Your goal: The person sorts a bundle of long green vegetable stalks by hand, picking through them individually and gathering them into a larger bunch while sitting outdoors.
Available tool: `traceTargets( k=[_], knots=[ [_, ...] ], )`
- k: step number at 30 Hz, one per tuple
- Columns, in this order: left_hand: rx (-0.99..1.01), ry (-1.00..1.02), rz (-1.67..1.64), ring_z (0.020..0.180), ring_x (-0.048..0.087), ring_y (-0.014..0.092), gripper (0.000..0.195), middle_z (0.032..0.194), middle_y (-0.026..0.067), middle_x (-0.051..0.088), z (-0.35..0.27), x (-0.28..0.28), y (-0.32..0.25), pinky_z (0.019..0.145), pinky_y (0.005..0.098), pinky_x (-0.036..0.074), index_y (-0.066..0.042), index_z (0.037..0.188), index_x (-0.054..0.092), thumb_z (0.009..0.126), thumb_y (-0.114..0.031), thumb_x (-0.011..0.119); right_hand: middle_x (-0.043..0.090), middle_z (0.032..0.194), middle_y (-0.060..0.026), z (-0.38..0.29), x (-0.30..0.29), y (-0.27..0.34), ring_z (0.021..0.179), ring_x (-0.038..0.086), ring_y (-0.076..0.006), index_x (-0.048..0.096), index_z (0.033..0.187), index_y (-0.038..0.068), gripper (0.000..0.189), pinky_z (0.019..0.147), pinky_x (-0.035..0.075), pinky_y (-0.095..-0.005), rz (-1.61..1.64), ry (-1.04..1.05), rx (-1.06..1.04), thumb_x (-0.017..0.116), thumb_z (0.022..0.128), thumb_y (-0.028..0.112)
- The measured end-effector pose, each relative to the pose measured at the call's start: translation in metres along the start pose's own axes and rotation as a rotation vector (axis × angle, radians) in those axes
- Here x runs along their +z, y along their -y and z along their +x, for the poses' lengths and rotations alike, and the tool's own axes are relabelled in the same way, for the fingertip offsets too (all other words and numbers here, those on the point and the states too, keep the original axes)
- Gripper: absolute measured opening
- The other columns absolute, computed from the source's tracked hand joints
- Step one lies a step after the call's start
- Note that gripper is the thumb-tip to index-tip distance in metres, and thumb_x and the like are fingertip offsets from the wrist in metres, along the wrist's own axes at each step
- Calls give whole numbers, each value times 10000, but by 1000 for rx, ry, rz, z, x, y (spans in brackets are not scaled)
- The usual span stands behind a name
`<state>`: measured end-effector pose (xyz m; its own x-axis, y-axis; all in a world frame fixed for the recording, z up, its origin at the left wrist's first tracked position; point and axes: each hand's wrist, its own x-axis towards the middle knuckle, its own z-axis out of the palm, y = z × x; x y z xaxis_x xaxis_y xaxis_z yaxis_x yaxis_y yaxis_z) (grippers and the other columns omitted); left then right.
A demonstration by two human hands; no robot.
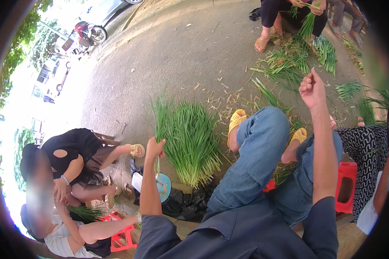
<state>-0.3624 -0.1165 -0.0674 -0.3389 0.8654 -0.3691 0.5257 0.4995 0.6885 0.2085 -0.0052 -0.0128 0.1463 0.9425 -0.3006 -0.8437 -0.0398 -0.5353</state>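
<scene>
My left hand (155, 148) grips a small bunch of long green garlic chives (160, 118) upright, leaves pointing away from me. Just right of it, a large heap of the same chives (191, 139) lies on the pavement, pale stem ends toward me. My right hand (312, 89) is raised over the ground at the right with its fingers curled, and I see nothing in it. Beyond that hand lies a looser pile of chives (288, 58) with brownish trimmings. Some chive stalks (267, 92) lie between that pile and my yellow sandals (236, 121).
A black plastic bag (184, 202) and a round blue fan (163, 187) lie near my left forearm. Two people sit at the left, one by a red plastic stool (121, 233). Across from me a person's hands (317, 7) hold chives. Another red stool (346, 186) stands at right.
</scene>
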Motion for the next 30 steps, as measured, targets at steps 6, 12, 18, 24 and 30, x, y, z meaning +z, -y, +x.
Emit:
traceTargets(
  k=[6,12,18,24,30],
  knots=[
    [-194,-14,-41,337,499,191,202,488,71,474,19,32,92,295,327,363,28,764,499,843,-140,578,469,569,46,-4,-6,-7,451,421,-60,503,726,146,220,430,343,-220,-121,-34,79,570,892,274],
    [-85,-202,-115,354,535,189,225,535,122,544,33,22,84,314,310,403,47,830,503,851,-164,579,489,574,44,-12,-15,-5,452,438,-61,515,734,146,206,426,350,-220,-197,-74,69,583,883,272],
    [-169,-183,-5,385,562,224,253,563,138,561,45,48,107,353,346,441,35,854,500,823,-197,596,495,578,45,-14,-26,-7,454,439,-63,536,739,142,205,435,353,-226,-251,-110,80,602,871,284],
    [-325,-26,289,491,574,297,351,764,215,591,10,144,161,521,427,494,62,1000,469,859,-242,575,493,580,49,-16,-34,-11,454,432,-64,537,740,144,207,438,349,-228,-326,-175,102,612,866,291],
    [-216,-121,489,833,560,393,408,991,230,529,2,167,166,704,517,468,59,1078,448,902,-298,538,490,581,49,-14,-36,-16,461,435,-62,534,736,145,214,439,349,-226,-367,-181,117,618,862,296]
  ],
)
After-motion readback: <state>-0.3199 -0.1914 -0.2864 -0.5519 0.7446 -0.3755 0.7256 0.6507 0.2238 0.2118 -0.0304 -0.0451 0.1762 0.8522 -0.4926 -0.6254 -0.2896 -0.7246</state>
